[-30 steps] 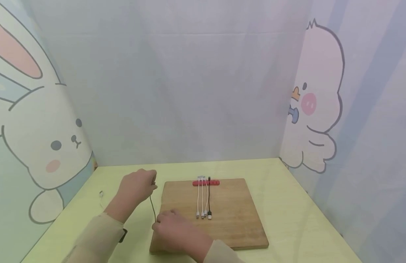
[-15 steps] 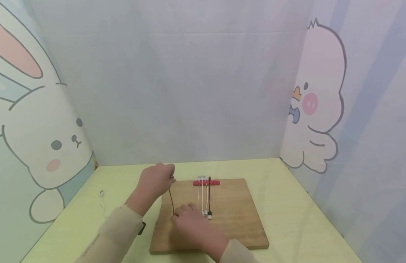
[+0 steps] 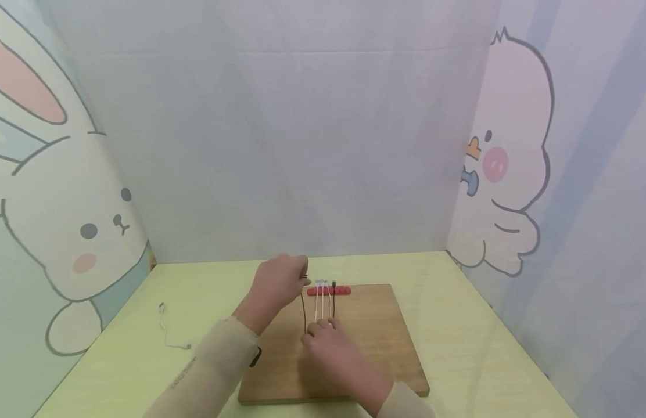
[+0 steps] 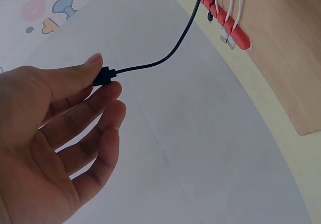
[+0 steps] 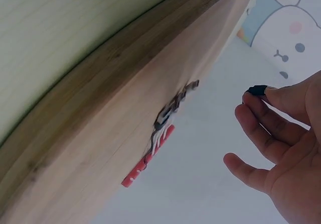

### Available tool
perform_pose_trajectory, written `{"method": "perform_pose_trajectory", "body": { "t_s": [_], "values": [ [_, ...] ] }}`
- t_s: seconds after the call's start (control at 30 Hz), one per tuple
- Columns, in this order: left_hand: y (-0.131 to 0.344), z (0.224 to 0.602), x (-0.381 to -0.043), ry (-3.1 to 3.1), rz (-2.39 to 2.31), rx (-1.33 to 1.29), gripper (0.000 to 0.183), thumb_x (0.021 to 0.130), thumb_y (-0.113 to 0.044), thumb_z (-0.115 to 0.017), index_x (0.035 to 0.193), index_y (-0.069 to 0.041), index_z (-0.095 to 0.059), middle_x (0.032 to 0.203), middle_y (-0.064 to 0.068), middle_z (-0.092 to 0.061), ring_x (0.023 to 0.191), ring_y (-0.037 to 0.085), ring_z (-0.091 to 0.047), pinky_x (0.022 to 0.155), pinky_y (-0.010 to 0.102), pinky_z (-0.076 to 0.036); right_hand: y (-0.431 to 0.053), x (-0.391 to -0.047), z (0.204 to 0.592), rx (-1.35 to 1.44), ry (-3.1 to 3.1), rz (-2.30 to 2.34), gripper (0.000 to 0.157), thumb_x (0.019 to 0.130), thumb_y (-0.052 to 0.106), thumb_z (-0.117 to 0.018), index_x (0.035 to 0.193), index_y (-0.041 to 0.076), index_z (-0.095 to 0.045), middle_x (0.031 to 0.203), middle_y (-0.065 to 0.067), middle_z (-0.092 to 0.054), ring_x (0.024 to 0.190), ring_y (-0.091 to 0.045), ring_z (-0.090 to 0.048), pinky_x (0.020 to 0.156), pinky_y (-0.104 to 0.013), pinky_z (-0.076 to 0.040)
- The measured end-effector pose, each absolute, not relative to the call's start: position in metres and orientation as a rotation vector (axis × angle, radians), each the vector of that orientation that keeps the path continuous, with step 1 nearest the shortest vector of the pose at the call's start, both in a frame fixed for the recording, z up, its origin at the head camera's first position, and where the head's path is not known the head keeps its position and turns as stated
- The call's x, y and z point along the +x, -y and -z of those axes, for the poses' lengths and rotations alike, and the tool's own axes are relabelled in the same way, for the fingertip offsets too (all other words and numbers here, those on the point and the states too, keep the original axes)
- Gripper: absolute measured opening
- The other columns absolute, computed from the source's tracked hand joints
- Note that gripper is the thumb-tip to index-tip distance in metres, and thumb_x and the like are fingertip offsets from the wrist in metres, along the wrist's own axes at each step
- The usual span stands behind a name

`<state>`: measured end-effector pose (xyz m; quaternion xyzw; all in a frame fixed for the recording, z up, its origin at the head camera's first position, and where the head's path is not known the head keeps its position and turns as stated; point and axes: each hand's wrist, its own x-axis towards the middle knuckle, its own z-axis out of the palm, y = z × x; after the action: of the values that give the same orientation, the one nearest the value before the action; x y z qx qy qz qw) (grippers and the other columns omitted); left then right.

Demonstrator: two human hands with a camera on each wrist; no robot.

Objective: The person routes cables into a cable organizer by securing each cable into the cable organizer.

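My left hand (image 3: 281, 281), above the board's back left, pinches a black plug (image 4: 103, 76) between thumb and index finger. From it a black charging cable (image 3: 304, 313) runs down to my right hand (image 3: 330, 348). That hand pinches the cable's other black end (image 5: 258, 90) above the middle of the board. Both connector tips are hidden by fingers. Just right of my left hand, a red cable holder (image 3: 343, 291) lies along the board's back edge. Several white cables (image 3: 316, 307) and another black cable (image 3: 334, 302) are set in it; my right hand covers their near ends in the head view.
The holder lies on a wooden board (image 3: 386, 354) on a pale yellow table (image 3: 469, 348). A loose white cable (image 3: 164, 331) lies on the table left of the board. Curtains with cartoon animals stand behind and at both sides.
Both hands have moved right together, carrying the black cable from the board's left edge to beside the white cables. The cables in the holder have not moved.
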<state>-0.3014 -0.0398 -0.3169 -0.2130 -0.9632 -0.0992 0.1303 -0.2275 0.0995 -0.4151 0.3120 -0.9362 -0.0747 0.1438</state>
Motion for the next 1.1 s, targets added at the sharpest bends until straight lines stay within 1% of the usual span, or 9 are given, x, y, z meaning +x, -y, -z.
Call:
{"method": "perform_pose_trajectory", "body": {
  "t_s": [0.13,0.2,0.3,0.4,0.5,0.6,0.8,0.97,1.1],
  "values": [
    [0.023,0.319,-0.308,2.763,0.321,-0.666,0.022,0.084,-0.028,-0.077,0.077,-0.019,-0.058,0.065,-0.008,-0.057,0.056,0.008,-0.049,0.048,0.025,-0.037,-0.117,-0.231,0.420,0.868,2.687,0.188,0.012,0.087,0.016,-0.069,0.098,0.020,-0.072,0.099,0.005,-0.066,0.096,-0.015,-0.060,0.092,-0.040,-0.050],
    [0.015,0.322,-0.312,2.738,0.322,-0.686,0.021,0.084,-0.029,-0.077,0.079,-0.020,-0.059,0.066,-0.009,-0.058,0.056,0.007,-0.049,0.049,0.024,-0.038,-0.126,-0.231,0.420,0.859,2.702,0.176,0.012,0.084,0.019,-0.071,0.096,0.018,-0.071,0.098,0.004,-0.065,0.095,-0.016,-0.060,0.092,-0.041,-0.050],
    [0.003,0.328,-0.319,2.720,0.335,-0.710,0.020,0.085,-0.029,-0.076,0.080,-0.020,-0.059,0.068,-0.009,-0.060,0.056,0.006,-0.049,0.049,0.024,-0.038,-0.137,-0.231,0.421,0.847,2.749,0.167,0.017,0.080,0.021,-0.073,0.096,0.017,-0.071,0.097,0.003,-0.064,0.095,-0.017,-0.059,0.093,-0.044,-0.049],
    [-0.007,0.335,-0.325,2.724,0.360,-0.722,0.019,0.087,-0.029,-0.075,0.080,-0.021,-0.059,0.069,-0.009,-0.061,0.055,0.006,-0.050,0.048,0.025,-0.039,-0.146,-0.230,0.422,0.829,2.794,0.165,0.019,0.080,0.020,-0.074,0.099,0.016,-0.071,0.099,0.003,-0.065,0.096,-0.018,-0.059,0.094,-0.046,-0.049],
    [-0.015,0.341,-0.330,2.723,0.377,-0.728,0.018,0.087,-0.029,-0.074,0.081,-0.021,-0.060,0.071,-0.008,-0.063,0.056,0.006,-0.051,0.049,0.025,-0.039,-0.152,-0.231,0.423,0.806,2.817,0.136,0.018,0.080,0.017,-0.071,0.098,0.015,-0.071,0.098,0.002,-0.066,0.095,-0.019,-0.060,0.095,-0.047,-0.049],
    [-0.021,0.347,-0.337,2.729,0.387,-0.723,0.016,0.087,-0.029,-0.074,0.083,-0.021,-0.061,0.074,-0.008,-0.065,0.058,0.007,-0.053,0.050,0.026,-0.041,-0.157,-0.233,0.426,0.794,2.814,0.121,0.019,0.077,0.014,-0.071,0.096,0.014,-0.072,0.094,0.001,-0.066,0.093,-0.019,-0.061,0.094,-0.048,-0.049],
    [-0.030,0.364,-0.354,2.765,0.422,-0.710,0.014,0.086,-0.026,-0.075,0.087,-0.020,-0.063,0.077,-0.007,-0.068,0.062,0.007,-0.057,0.053,0.025,-0.044,-0.163,-0.238,0.427,0.789,2.800,0.150,0.014,0.078,0.016,-0.072,0.092,0.014,-0.072,0.088,0.002,-0.064,0.086,-0.018,-0.060,0.089,-0.046,-0.050],
    [-0.034,0.378,-0.367,2.792,0.430,-0.716,0.013,0.085,-0.023,-0.076,0.086,-0.018,-0.064,0.077,-0.006,-0.067,0.064,0.008,-0.058,0.056,0.025,-0.046,-0.165,-0.241,0.429,0.800,2.832,0.169,0.018,0.077,0.017,-0.075,0.095,0.015,-0.072,0.093,0.002,-0.066,0.089,-0.017,-0.060,0.092,-0.047,-0.050],
    [-0.036,0.386,-0.376,2.818,0.431,-0.713,0.012,0.087,-0.023,-0.074,0.084,-0.018,-0.063,0.073,-0.007,-0.063,0.062,0.007,-0.056,0.055,0.024,-0.045,-0.164,-0.242,0.430,0.805,2.857,0.157,0.013,0.082,0.019,-0.072,0.094,0.017,-0.072,0.094,0.002,-0.066,0.092,-0.017,-0.060,0.094,-0.047,-0.049]
  ]
}}
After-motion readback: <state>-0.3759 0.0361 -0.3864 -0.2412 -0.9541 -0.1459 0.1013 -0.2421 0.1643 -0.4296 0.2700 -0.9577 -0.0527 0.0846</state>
